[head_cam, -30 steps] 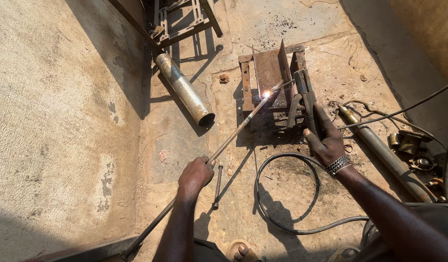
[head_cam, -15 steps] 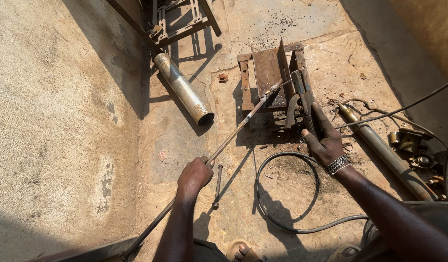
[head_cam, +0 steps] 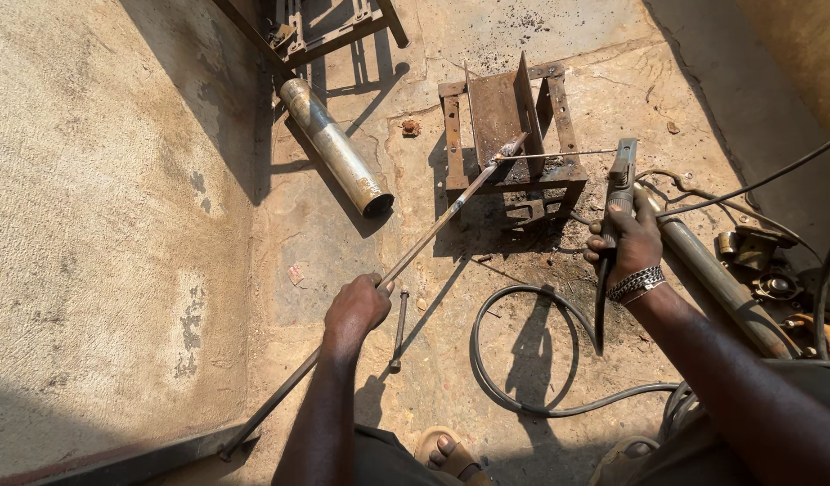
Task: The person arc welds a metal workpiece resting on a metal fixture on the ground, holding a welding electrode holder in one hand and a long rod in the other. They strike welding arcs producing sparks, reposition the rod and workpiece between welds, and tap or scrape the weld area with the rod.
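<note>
My left hand point(head_cam: 356, 308) grips a long thin steel rod point(head_cam: 442, 220) that runs from the lower left up to a rusty metal frame point(head_cam: 509, 135) on the ground. The rod's far end rests on the frame. My right hand point(head_cam: 629, 245), with a metal bracelet on the wrist, holds a welding electrode holder point(head_cam: 620, 175). A thin electrode point(head_cam: 559, 155) sticks out leftwards from the holder, and its tip touches the rod's end at the frame. No spark shows.
A grey metal pipe point(head_cam: 336, 148) lies left of the frame. A black cable point(head_cam: 523, 360) loops on the concrete below it. Another pipe point(head_cam: 716, 274) and scrap parts point(head_cam: 775, 279) sit at right. A steel frame point(head_cam: 325, 31) stands at the top. A short bolt point(head_cam: 399, 331) lies near my left hand.
The bright welding spark at the frame has gone out. My right hand has drawn the holder back to the right and swung it upright. The rod stays in place.
</note>
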The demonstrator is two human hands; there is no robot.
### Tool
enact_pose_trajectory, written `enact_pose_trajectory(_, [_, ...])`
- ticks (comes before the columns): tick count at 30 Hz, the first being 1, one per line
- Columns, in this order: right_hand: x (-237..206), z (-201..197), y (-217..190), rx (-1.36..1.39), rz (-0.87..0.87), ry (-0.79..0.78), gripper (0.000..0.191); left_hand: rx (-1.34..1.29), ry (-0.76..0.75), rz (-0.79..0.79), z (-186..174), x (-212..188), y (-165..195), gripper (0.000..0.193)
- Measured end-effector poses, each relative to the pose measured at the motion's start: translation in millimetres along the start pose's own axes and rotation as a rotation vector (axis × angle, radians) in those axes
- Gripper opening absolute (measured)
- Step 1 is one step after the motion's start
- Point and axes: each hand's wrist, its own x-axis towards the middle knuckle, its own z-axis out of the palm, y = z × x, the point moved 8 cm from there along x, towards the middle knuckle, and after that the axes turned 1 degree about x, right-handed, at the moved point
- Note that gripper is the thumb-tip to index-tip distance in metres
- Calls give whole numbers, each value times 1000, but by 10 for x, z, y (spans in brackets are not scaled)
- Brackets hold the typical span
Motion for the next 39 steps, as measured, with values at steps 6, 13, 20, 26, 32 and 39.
enact_pose_trajectory(6, [-526, 486, -354, -947, -816, -265, 78, 13, -17, -4, 37, 20, 6, 39])
enact_pose_trajectory(13, [-505, 375, -692, -824, -817, -209, 77, 18, -30, -5, 114, -9, 30, 42])
enact_pose_trajectory(20, [-122, -427, -502, -45, -124, 25, 60, 67, -74, -2, 332, 95, -51, 48])
enact_pose_trajectory(26, [-148, -412, -598, 8, -175, -133, 55, 61, -117, 11, 497, 297, -109, 48])
enact_pose_trajectory(32, [-143, -350, -588, -87, -193, -145, 57, 28, -93, -10, 559, 357, -138, 46])
enact_pose_trajectory(39, [-51, -394, -508, -113, -193, -144, 66, 42, -89, -14, 693, 537, -215, 52])
